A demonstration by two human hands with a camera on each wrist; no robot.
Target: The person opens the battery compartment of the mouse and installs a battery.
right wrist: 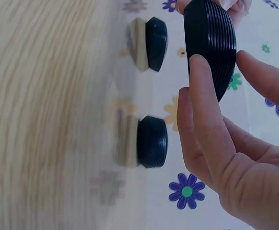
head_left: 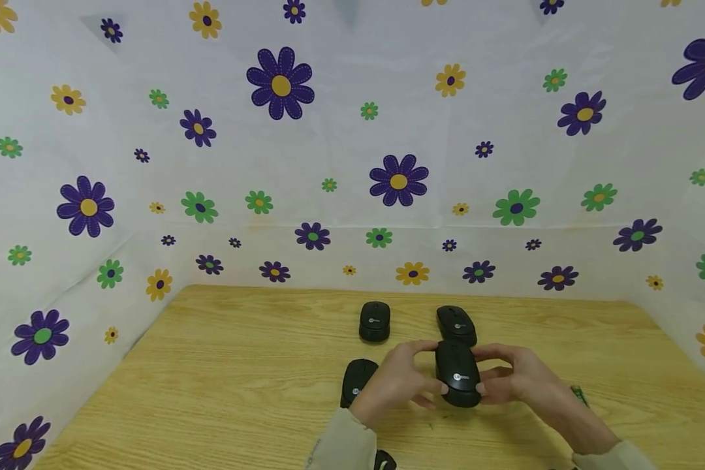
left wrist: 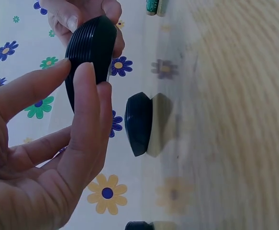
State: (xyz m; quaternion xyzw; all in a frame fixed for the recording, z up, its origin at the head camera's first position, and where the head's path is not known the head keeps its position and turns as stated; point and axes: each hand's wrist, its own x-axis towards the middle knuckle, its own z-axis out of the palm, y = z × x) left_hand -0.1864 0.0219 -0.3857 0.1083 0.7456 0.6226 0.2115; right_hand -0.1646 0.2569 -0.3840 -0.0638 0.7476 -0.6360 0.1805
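Note:
Both hands grip a black computer mouse (head_left: 458,375) between them, its buttons pointing away and its top facing up. My left hand (head_left: 402,378) pinches the left side with thumb and fingers, and my right hand (head_left: 517,375) does the same on the right. Seen from the left wrist, the held mouse (left wrist: 92,48) shows ridged side grips and is raised above the tabletop. In the right wrist view, fingers of the right hand (right wrist: 239,158) press against its side and underside.
Behind the held mouse lies another black mouse (head_left: 455,324), with one more (head_left: 375,321) to its left. A mouse (head_left: 357,382) sits partly behind the left wrist. Green batteries (left wrist: 152,6) lie by the right forearm. A flowered sheet (head_left: 341,143) surrounds the wooden table (head_left: 223,378).

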